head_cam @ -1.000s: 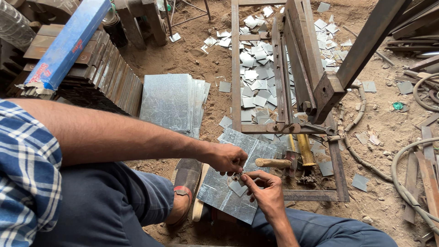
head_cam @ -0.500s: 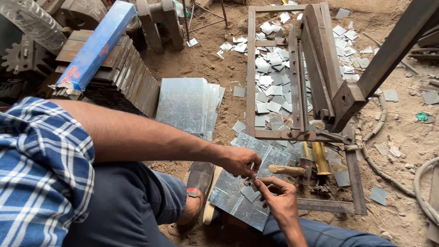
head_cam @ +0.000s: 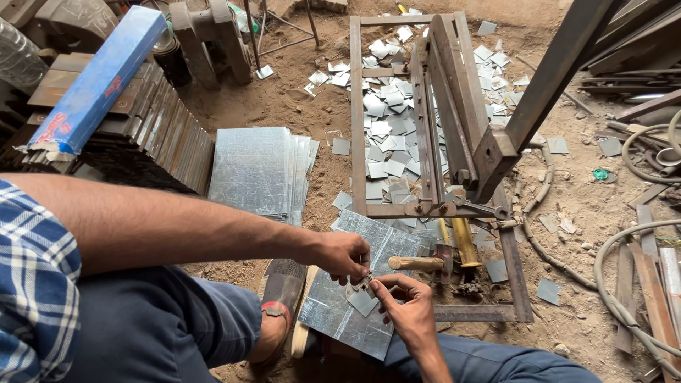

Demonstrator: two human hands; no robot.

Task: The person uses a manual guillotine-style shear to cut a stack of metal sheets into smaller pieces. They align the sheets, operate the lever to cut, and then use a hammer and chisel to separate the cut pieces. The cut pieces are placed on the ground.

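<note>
Offcut: small galvanized sheet piece (head_cam: pixel 363 301) sits lower centre of frame, pinched between both hands. Left hand (head_cam: pixel 344 254) grips it from above-left w/ closed fingers, right hand (head_cam: pixel 410 306) from lower right, over large sheet (head_cam: pixel 333 305); hammer (head_cam: pixel 418 263) just right.

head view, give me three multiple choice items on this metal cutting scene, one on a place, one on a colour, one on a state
1. Where does the wooden-handled hammer lie?
A. on the sheet stack
B. just beyond the hands, by the frame
C. on the blue box

2. What colour is the long box on the stacked plates?
A. blue
B. green
C. yellow

3. What are both hands doing?
A. resting empty
B. gripping the hammer
C. pinching a small metal piece

Key: B, it lies by the frame; A, blue; C, left hand and right hand meet on it.
</note>
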